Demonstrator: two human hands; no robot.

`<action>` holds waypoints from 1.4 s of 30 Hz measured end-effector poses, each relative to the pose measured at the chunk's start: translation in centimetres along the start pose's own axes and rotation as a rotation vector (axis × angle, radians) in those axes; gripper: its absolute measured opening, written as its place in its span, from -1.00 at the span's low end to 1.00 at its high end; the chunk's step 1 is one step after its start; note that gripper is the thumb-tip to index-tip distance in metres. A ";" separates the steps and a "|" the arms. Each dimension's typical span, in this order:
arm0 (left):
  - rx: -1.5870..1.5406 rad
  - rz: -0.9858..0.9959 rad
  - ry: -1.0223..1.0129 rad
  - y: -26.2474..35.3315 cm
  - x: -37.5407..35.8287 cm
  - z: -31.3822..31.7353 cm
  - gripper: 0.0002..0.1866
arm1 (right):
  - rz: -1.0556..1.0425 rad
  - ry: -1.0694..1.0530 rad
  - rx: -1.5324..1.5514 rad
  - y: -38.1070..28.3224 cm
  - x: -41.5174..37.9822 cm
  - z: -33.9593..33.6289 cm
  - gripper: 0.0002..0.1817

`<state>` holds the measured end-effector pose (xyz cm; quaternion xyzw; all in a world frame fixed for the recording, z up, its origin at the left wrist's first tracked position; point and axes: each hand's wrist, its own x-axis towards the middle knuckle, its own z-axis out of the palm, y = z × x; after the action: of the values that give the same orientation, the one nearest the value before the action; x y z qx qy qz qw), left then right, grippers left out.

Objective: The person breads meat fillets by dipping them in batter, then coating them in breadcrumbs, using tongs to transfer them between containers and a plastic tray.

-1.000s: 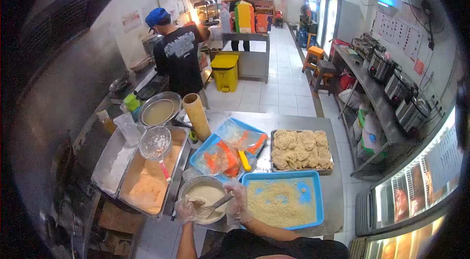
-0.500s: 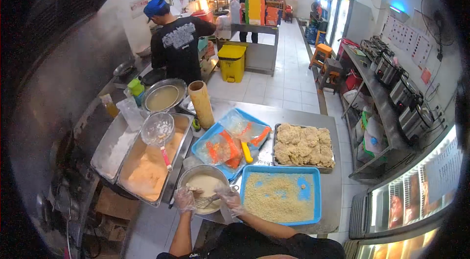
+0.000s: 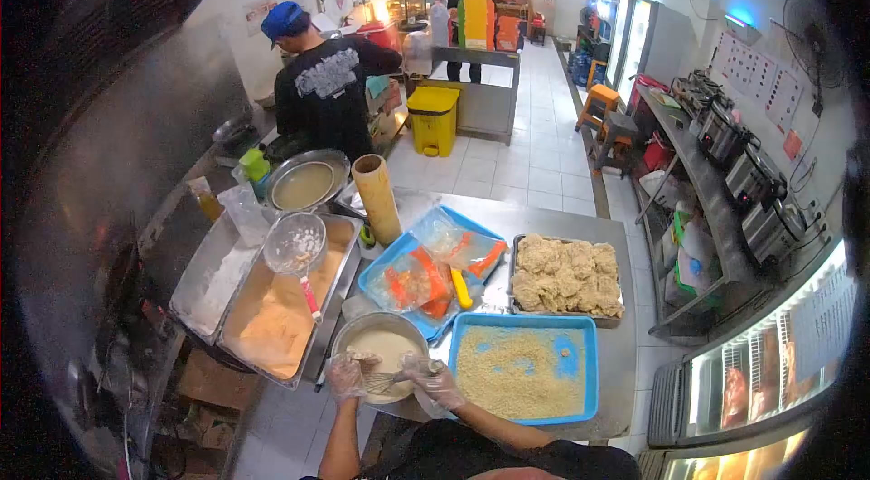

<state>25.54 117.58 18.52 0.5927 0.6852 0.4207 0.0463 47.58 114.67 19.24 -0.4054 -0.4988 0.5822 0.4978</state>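
A steel bowl (image 3: 337, 338) of pale, creamy batter (image 3: 385, 346) stands at the near edge of the steel table. My left hand (image 3: 345, 378), in a clear plastic glove, is closed at the bowl's left rim around a batter-coated piece of food (image 3: 366, 359); its exact kind is unclear. My right hand (image 3: 437, 386), gloved too, grips the handle of a wire whisk (image 3: 384, 380) at the right rim. The whisk's wires lie low over the near side of the bowl, pointing toward my left hand.
Right of the bowl lies a blue tray (image 3: 594, 371) of pale crumbs, with a tray of coated pieces (image 3: 566, 271) behind it. Bagged food (image 3: 412, 281) and a yellow-handled tool (image 3: 461, 288) fill another blue tray. Flour pans (image 3: 272, 321) and a strainer (image 3: 296, 244) stand left. A co-worker (image 3: 326, 81) stands beyond.
My right hand has lowered slightly toward me with the whisk, whose wires now lie flatter near the rim. My left hand keeps its place at the bowl. The whole view has shifted a little.
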 end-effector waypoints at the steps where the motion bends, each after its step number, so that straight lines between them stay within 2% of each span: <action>1: -0.041 -0.003 0.020 -0.3 0.0 0.6 -0.88 | -0.092 -0.015 -0.167 0.0 0.3 -0.3 -0.83; 4: -0.180 -0.134 -0.036 0.1 0.1 0.4 -0.88 | 0.008 0.042 -0.024 -2.5 0.2 -0.5 -0.83; 7: -0.071 -0.072 -0.108 0.8 0.6 -0.5 -0.85 | 0.042 0.088 0.103 -3.7 -0.2 -0.5 -0.81; 11: -0.012 -0.121 -0.214 -2.6 -0.1 0.7 -0.80 | 0.045 0.092 0.227 -2.9 -0.6 -2.4 -0.77; 12: 0.064 -0.110 -0.213 1.9 1.0 -1.7 -0.79 | -0.051 0.097 0.255 -3.8 -0.8 -2.7 -0.77; 13: 0.142 -0.102 -0.218 4.7 1.9 -3.1 -0.78 | -0.038 0.131 0.249 -4.9 -1.1 -3.0 -0.78; 14: 0.051 -0.004 -0.261 5.0 2.7 -3.6 -0.75 | -0.024 0.165 0.245 -6.0 -1.3 -3.2 -0.79; 15: 0.139 -0.035 -0.353 5.8 3.4 -4.0 -0.74 | -0.008 0.199 0.242 -6.6 -1.5 -3.5 -0.80; 16: 0.232 -0.070 -0.448 7.5 4.4 -4.9 -0.72 | 0.024 0.218 0.028 -5.1 -1.5 -4.7 -0.80; 17: 0.253 0.091 -0.382 7.7 5.0 -4.7 -0.72 | 0.063 0.225 -0.181 -5.3 -1.8 -5.3 -0.80; 18: 0.278 0.244 -0.320 7.6 5.6 -4.4 -0.72 | 0.031 0.278 -0.137 -5.6 -2.5 -5.6 -0.78; 19: 0.365 0.181 -0.341 8.2 6.3 -4.3 -0.74 | 0.019 0.323 -0.087 -9.6 -2.7 -4.7 -0.76; 20: 0.320 0.312 -0.361 7.2 6.9 -4.2 -0.77 | 0.012 0.343 -0.021 -10.3 -2.5 -4.5 -0.75; 21: 0.187 0.189 -0.303 6.5 6.7 -3.5 -0.80 | 0.003 0.362 0.046 -11.0 -2.3 -4.3 -0.75; 22: 0.378 0.407 -0.241 6.9 7.3 -3.6 -0.80 | -0.014 0.367 0.126 -9.8 -2.2 -4.8 -0.75; 24: 0.205 0.459 -0.239 7.2 8.6 -3.4 -0.82 | -0.044 0.370 0.225 -8.0 -1.9 -5.6 -0.77; 27: 0.172 0.475 -0.239 8.5 9.5 -3.8 -0.84 | -0.029 0.393 0.286 -8.5 -2.0 -6.0 -0.81; 30: 0.419 0.339 -0.381 10.9 9.3 -4.8 -0.85 | -0.013 0.412 0.314 -10.0 -2.5 -5.6 -0.81; 33: 0.508 0.237 -0.451 7.3 8.5 -2.2 -0.83 | 0.007 0.349 0.289 -10.6 -2.6 -6.2 -0.79; 35: 0.415 0.475 -0.369 6.1 7.8 -2.2 -0.81 | 0.010 0.287 0.249 -10.0 -2.7 -6.3 -0.74; 37: 0.377 0.569 -0.368 5.4 7.2 -2.3 -0.79 | 0.027 0.255 0.140 -8.0 -2.1 -6.9 -0.75; 39: 0.510 0.461 -0.507 6.2 6.9 -2.1 -0.83 | 0.008 0.246 0.108 -7.5 -0.8 -7.6 -0.75; 42: 0.402 0.432 -0.505 8.4 6.9 -3.3 -0.82 | -0.041 0.239 0.204 -6.9 0.1 -7.0 -0.76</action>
<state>28.14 121.25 28.92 0.8055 0.5806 0.1187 0.0069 55.54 116.08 24.84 -0.4091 -0.3825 0.5670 0.6041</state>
